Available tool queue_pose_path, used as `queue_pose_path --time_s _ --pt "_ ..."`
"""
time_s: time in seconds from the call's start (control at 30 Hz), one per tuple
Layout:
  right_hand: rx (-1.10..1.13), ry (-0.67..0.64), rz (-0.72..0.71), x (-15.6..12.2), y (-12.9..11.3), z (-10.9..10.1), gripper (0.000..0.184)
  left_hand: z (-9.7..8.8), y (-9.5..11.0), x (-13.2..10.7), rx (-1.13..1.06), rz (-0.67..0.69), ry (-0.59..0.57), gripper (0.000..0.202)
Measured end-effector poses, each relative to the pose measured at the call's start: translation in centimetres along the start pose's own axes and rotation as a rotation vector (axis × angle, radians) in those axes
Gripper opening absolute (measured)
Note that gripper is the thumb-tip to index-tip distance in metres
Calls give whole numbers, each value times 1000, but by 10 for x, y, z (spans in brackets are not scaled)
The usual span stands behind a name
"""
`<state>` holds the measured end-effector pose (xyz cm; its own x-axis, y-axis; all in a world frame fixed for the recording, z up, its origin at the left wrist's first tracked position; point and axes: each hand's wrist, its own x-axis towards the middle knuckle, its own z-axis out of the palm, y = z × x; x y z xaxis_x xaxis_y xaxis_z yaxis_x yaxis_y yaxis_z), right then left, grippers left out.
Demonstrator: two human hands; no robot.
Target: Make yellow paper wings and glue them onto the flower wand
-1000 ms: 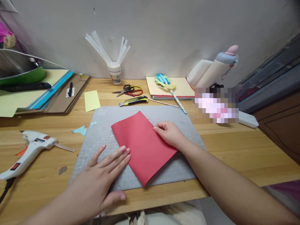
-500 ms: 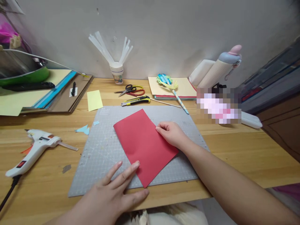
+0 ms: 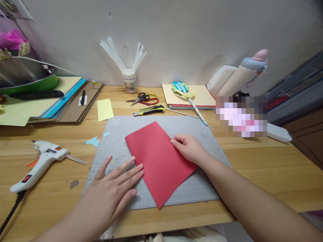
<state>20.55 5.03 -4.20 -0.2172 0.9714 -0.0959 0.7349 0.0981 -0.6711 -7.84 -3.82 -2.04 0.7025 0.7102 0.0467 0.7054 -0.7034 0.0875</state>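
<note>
A sheet of red paper (image 3: 156, 161), which looks folded along its left edge, lies slanted on the grey cutting mat (image 3: 113, 134). My left hand (image 3: 113, 185) is open, its fingers spread and their tips touching the paper's lower left edge. At the paper's right edge my right hand (image 3: 188, 148) is closed, with thumb and bent fingers pinching that edge. Small light blue paper scraps (image 3: 93, 141) lie at the mat's left side.
A glue gun (image 3: 40, 164) lies at the left. Behind the mat are a utility knife (image 3: 148, 110), scissors (image 3: 142, 98), a yellow paper (image 3: 105, 110) and a paper cup (image 3: 129, 82) holding white strips. A paper flower (image 3: 193, 101) rests on stacked paper; a bottle (image 3: 237, 79) leans behind.
My left hand has moved up along the paper's left edge, its fingertips now higher. The right hand keeps its pinch. The whole view has shifted slightly.
</note>
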Motion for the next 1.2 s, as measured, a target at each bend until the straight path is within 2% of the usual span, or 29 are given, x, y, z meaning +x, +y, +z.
queue_pose_path --time_s 0.13,0.3,0.57,0.7,0.77,0.83,0.9,1.0,1.1,1.17,1.2 --pt "-2 -5 7 0 0 0 29 5 4 2 23 -21 37 46" --pt "-16 -9 13 0 0 0 29 8 0 3 74 -181 90 45" --pt "-28 -15 4 0 0 1 29 9 -28 15 128 -277 120 43" --pt "-36 -15 -7 0 0 2 29 1 -38 29 172 -341 114 41" --pt "-43 -32 -19 0 -1 -1 29 -6 -36 37 159 -391 112 40" --pt "-39 -75 -40 -3 -5 -8 28 -15 -30 44 123 -446 158 42" --pt "-96 -136 -104 -7 -11 -19 26 -24 -22 50 58 -475 240 48" --pt "-399 -203 -337 -13 -29 -38 19 -34 -12 60 -130 -421 276 52" --pt "-692 -214 -622 -16 -54 -50 22 -40 -2 71 -377 -315 130 34" --pt "-807 -134 -751 -16 -70 -53 21 -41 5 75 -558 -313 -16 21" --pt "-828 -53 -801 -16 -77 -53 21 -40 8 75 -673 -351 -69 23"
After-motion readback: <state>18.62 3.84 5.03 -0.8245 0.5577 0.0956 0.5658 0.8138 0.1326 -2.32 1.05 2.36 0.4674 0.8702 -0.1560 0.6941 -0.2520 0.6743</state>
